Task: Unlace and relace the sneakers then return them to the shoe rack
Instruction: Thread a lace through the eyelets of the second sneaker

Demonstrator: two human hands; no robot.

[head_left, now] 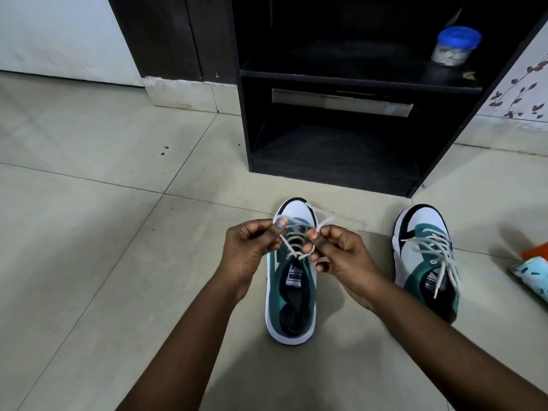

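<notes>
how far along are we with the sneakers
Done, it seems: the right sneaker on the floor is laced, ends loose. In hand: the left hand and right hand each pinch an end of the lace over the middle sneaker, whose eyelets look threaded. Left: finish that one, then put both on the dark shoe rack, whose bottom shelf holds no shoes.

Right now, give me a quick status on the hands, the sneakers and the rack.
Left hand and right hand each pinch white lace over the near green-and-white sneaker. Second sneaker laced, on floor. Dark shoe rack bottom shelf open, nothing blocking.
</notes>
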